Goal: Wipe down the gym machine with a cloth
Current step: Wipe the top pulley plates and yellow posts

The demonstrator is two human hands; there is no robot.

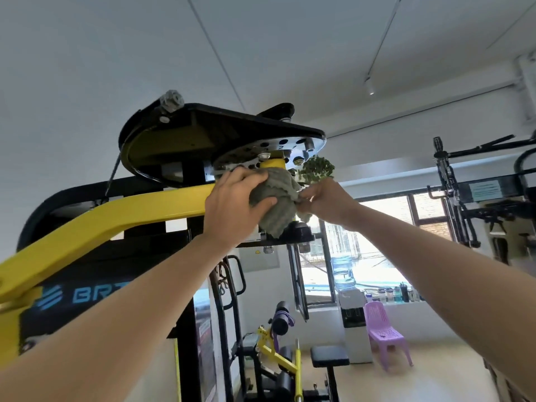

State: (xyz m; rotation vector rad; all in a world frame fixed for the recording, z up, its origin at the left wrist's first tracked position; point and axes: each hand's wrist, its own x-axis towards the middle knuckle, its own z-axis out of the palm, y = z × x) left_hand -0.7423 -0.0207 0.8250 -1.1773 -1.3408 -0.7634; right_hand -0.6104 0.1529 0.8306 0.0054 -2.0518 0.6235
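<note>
A grey-green cloth (278,204) is wrapped around the yellow pivot post (272,163) of the gym machine, just under its round silver hole plate (285,143). My left hand (232,204) grips the cloth from the left, fingers over its top and thumb beneath. From the right, my right hand (327,201) pinches the cloth's other edge. The machine's yellow arm (116,219) runs down to the left from the pivot. A black cam plate (203,126) sits above it.
The black machine housing (87,285) with blue lettering fills the lower left. Below stand a yellow and black bench machine (275,352) and a black padded stool (329,356). A purple plastic chair (383,332), a water dispenser (348,288) and a black rack (458,204) stand to the right.
</note>
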